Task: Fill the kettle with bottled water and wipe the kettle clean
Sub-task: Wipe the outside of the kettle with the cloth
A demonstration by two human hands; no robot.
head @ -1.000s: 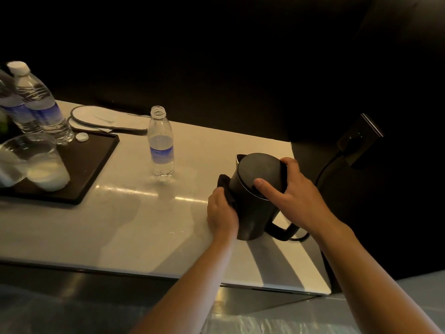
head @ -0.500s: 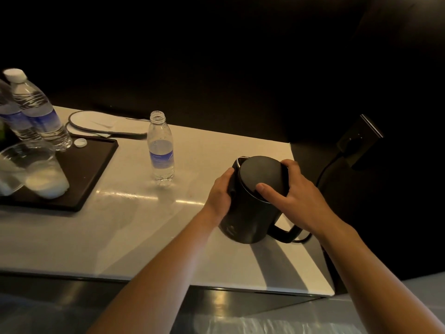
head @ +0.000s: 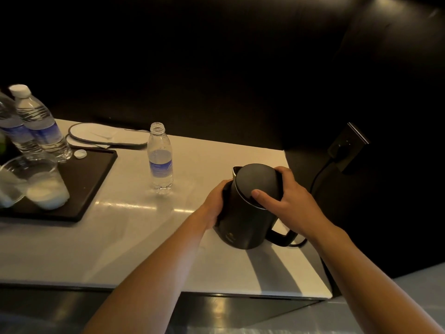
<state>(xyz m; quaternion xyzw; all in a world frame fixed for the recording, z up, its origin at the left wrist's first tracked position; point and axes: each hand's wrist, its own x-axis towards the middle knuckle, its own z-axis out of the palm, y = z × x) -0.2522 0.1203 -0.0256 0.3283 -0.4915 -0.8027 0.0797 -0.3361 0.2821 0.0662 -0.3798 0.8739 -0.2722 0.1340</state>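
Kettle: I see the matte black electric kettle (head: 248, 213) standing near the right end of the pale, glossy countertop (head: 115, 239), lid shut, spout at the far left of the rim, handle pointing toward me and to the right
Left hand: my left hand (head: 216, 201) is cupped against the kettle's left wall, fingers pressed together and curved round the far side; a dark fold shows between palm and kettle, but I cannot tell whether it is a cloth or only shadow
Right hand: my right hand (head: 286, 201) lies over the lid from the right, fingers spread, thumb on the near edge of the lid, the others wrapped over its far right rim
Open bottle: a clear plastic water bottle with a blue label and no cap (head: 160, 159) stands upright on the countertop, left of the kettle and apart from it, only partly full
Tray: a flat black rectangular tray (head: 91, 179) sits at the left; on it two capped clear water bottles (head: 36, 124), a loose white bottle cap (head: 80, 154) and clear glass tumblers (head: 42, 184)
Behind the tray: a white slipper with dark edging (head: 106, 137) lies flat
Power: a black cord (head: 317, 177) runs up to a dark wall socket (head: 346, 148) on the right
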